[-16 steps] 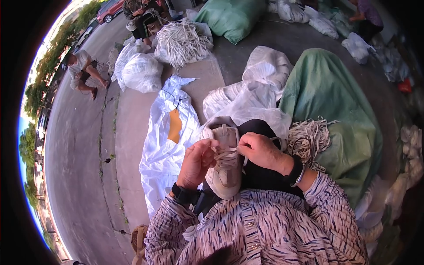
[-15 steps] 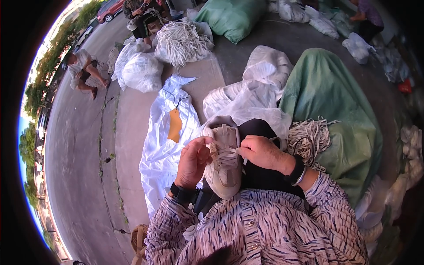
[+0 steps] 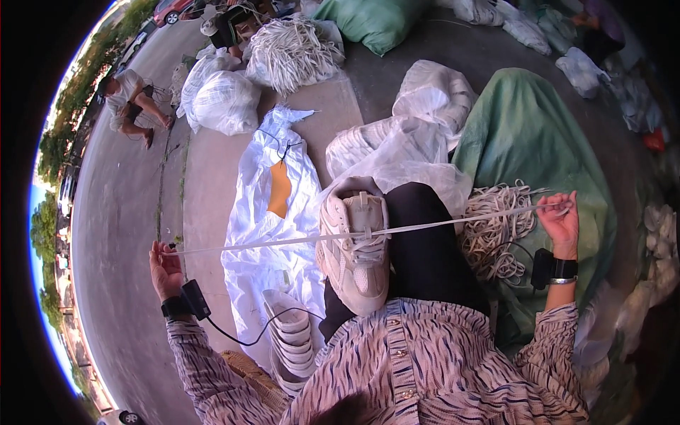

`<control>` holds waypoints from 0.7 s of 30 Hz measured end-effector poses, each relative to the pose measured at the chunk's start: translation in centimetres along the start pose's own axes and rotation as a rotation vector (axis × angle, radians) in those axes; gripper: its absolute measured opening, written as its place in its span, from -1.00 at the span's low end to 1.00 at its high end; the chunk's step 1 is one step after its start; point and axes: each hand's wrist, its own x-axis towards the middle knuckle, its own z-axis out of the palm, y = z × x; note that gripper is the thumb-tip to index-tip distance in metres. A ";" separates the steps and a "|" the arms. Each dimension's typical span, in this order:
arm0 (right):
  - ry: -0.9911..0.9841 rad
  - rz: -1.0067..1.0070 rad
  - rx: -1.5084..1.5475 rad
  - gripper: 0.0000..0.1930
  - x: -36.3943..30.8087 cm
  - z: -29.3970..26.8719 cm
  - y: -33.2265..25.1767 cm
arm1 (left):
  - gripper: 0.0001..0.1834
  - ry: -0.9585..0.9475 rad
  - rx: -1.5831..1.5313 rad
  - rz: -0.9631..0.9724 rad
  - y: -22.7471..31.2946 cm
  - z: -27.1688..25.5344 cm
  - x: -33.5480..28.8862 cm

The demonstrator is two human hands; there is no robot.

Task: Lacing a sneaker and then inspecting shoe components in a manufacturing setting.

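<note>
A pale beige sneaker [image 3: 358,273] rests on my lap, its toe pointing toward me. Its white shoelace [image 3: 283,241] stretches taut out to both sides from the upper eyelets. Far out to the left, my left hand [image 3: 166,270] pinches one lace end. My right hand [image 3: 561,218] grips the other end, raised in front of the green sheet. Lower down, the lace crosses the tongue in rows. A pile of loose white laces [image 3: 499,230] lies just left of my right hand.
White plastic sheeting [image 3: 258,212] with an orange-brown piece lies ahead on the left. Nested white shoe parts [image 3: 294,333] stand beside my left side. A green cover [image 3: 538,156] drapes over a heap at right. Stuffed bags [image 3: 227,103] and a seated person [image 3: 134,106] are farther off.
Both hands have moved from close over the sneaker out to opposite sides. The lace between them is now pulled long and straight. The sneaker stays on my lap.
</note>
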 end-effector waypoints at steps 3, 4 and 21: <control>0.286 -0.188 -0.133 -0.78 -0.5 1.6 1.7 | -0.71 -0.684 0.148 -0.199 -3.5 2.7 -6.5; 0.367 -0.224 -0.126 -0.78 0.2 2.7 3.0 | -0.71 -0.795 0.205 -0.234 -5.0 3.9 -9.6; -0.978 -0.151 -2.217 -0.87 -0.2 9.6 25.5 | -0.75 -1.414 0.945 1.272 -11.0 9.2 -23.6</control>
